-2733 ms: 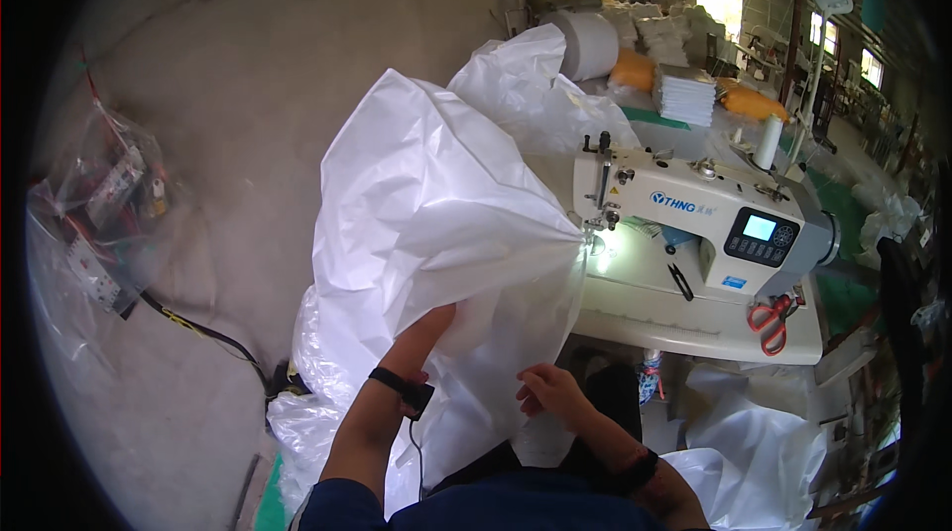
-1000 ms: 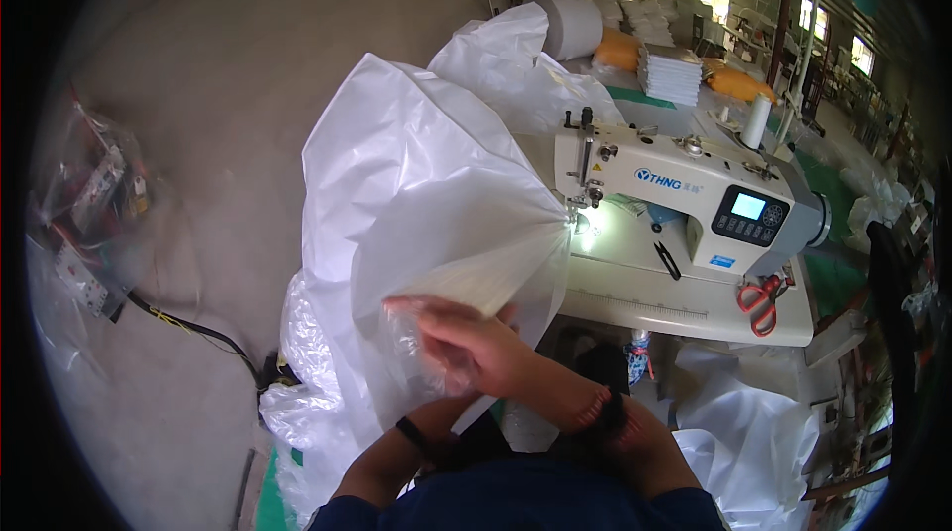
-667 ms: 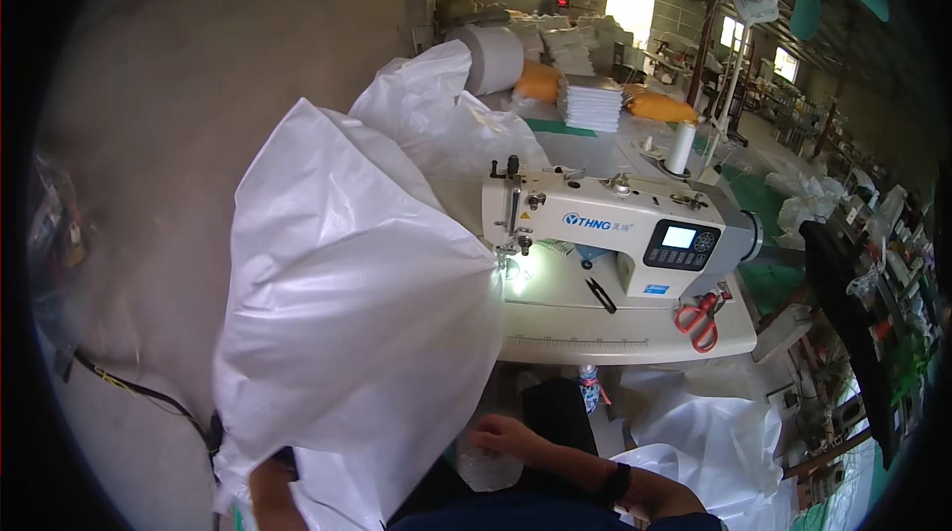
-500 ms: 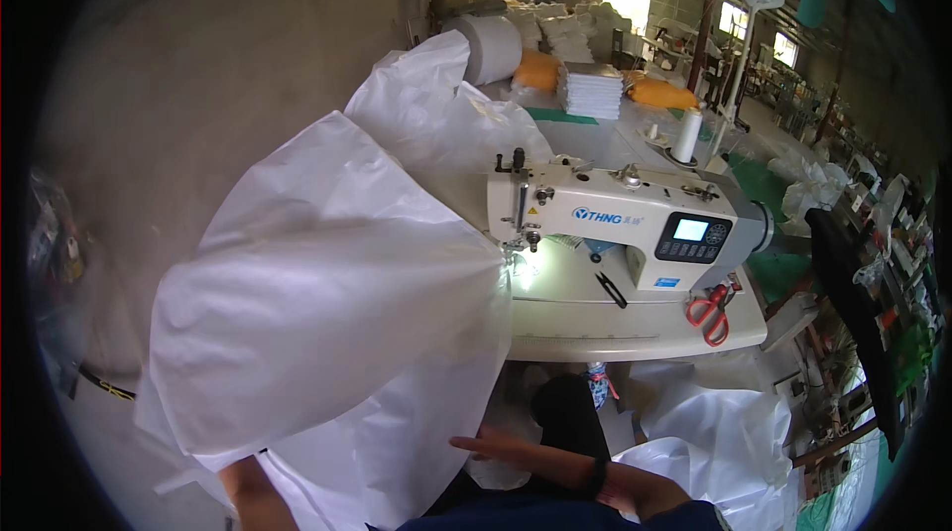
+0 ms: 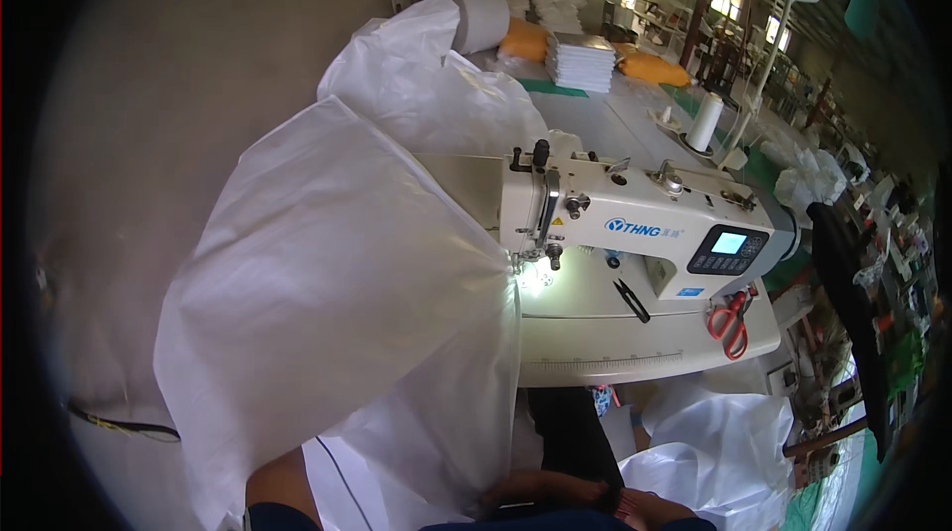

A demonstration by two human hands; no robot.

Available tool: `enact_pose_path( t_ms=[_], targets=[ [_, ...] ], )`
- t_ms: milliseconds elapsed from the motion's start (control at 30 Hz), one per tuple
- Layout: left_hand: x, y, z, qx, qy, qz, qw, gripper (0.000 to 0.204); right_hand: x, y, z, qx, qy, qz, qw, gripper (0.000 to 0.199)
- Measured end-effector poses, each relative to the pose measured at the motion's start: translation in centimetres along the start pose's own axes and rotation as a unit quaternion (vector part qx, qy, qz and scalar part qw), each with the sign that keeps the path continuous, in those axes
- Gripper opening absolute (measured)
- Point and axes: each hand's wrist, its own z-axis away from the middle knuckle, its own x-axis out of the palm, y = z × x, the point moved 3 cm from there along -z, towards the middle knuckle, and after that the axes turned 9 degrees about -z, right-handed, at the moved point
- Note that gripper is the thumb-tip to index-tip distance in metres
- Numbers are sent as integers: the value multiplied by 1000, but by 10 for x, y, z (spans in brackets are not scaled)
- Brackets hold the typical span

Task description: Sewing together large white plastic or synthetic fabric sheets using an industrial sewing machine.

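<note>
A large white plastic sheet (image 5: pixel 337 283) hangs off the left of a white sewing machine (image 5: pixel 635 224), one edge under its lit needle area. My left forearm (image 5: pixel 283 491) goes up behind the lower part of the sheet, which hides the hand. Low in the middle, my right hand (image 5: pixel 516 487) is beside the sheet's lower right edge, in shadow; I cannot make out its fingers. A dark cord (image 5: pixel 342 481) runs down over the sheet next to the left forearm.
Black thread snips (image 5: pixel 632 301) and red-handled scissors (image 5: pixel 729 325) lie on the machine bed. Behind stand a thread cone (image 5: pixel 705 122), a stack of white folded sheets (image 5: pixel 580 63) and a big white roll (image 5: pixel 478 17). More white plastic (image 5: pixel 709 432) is bunched at lower right.
My left hand has gone out of sight behind the sheet, with the forearm further in. My right hand has moved lower, toward my body. The view has shifted a little.
</note>
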Motion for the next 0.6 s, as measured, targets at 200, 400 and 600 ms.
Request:
enact_pose_path(
  t_ms=[200, 400, 600],
  targets=[
    [121, 47, -73, 41, -58, 20, 997, 36, 27, -61, 40, 34, 124, -9, 992, 56],
    [43, -35, -121, -33, -53, -15, 998, 39, 30, -43, 20, -108, 95, -24, 989, 47],
    [-26, -98, -68, -137, -47, -67, 987, 41, 38, 7, 2, -57, -3, -79, 995, 38]
  ],
)
